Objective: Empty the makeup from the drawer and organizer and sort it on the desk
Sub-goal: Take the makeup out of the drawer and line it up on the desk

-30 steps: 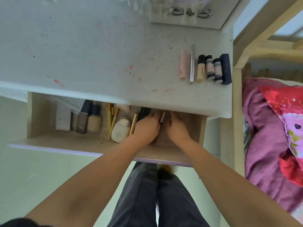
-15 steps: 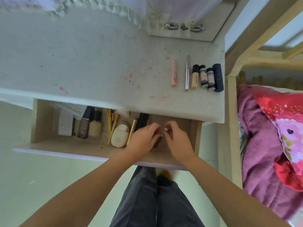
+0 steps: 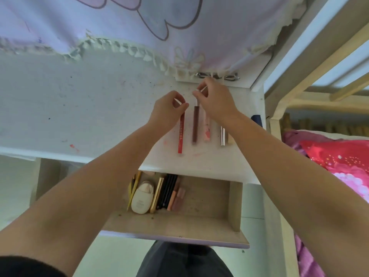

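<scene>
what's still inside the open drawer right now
In the drawer: a white oval bottle, yellow pencils, a gold tube, black pencils, pink tubes. The left forearm covers its left part.

Bright daylight, soft blur, wide-angle distortion.

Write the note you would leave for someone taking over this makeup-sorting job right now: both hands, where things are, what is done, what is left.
Left hand: pinches the top of a red pencil-like stick lying on the white desk.
Right hand: pinches the top of a dark brown slim tube next to it.
Done: these two join the row with a pink tube and a silver tube.
Left: the open wooden drawer still holds a cream oval bottle, black pencils, yellow pencils and pink tubes. The organizer is not in view.
</scene>
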Motion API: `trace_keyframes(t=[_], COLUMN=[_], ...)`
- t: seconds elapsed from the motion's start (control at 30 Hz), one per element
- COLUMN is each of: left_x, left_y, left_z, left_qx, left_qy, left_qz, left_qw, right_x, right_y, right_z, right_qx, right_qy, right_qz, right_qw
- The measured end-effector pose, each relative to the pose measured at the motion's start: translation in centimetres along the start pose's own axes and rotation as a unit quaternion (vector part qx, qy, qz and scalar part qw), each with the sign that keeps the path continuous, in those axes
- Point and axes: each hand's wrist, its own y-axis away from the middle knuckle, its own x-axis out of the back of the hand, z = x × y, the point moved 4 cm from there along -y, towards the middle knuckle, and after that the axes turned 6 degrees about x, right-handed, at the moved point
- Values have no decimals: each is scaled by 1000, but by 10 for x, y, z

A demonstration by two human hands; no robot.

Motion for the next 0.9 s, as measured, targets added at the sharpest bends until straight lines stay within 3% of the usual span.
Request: trace_keyframes(t=[0.2, 0.4, 0.5, 0.63, 0.73, 0.83, 0.9], left_x=[-39, -45, -39, -17, -16, -45, -69], left_y=[-14, -13, -3, 48, 118, 176, 186], left_z=[9, 11, 9, -5, -51, -110, -138], left_qx=[2, -14, -25, -80, -82, -47, -23], left_qy=[-12, -46, -39, -44, -39, -142, -221], left_qz=[-22, -8, -26, -44, -103, -195, -230], left_qw=[1000, 999, 999, 995, 991, 969, 947], right_x=[-6, -3, 7, 7, -27, -83, -110], right_y=[-8, 1, 17, 91, 176, 234, 250], right_z=[37, 51, 39, -5, -18, 10, 31], right_qx=[-13, -10, -4, 95, 116, -3, -75], right_qy=[129, 155, 127, 13, -15, 9, 25], right_qz=[-32, -18, 7, 12, -82, -274, -338], right_qw=[991, 988, 992, 995, 990, 962, 938])
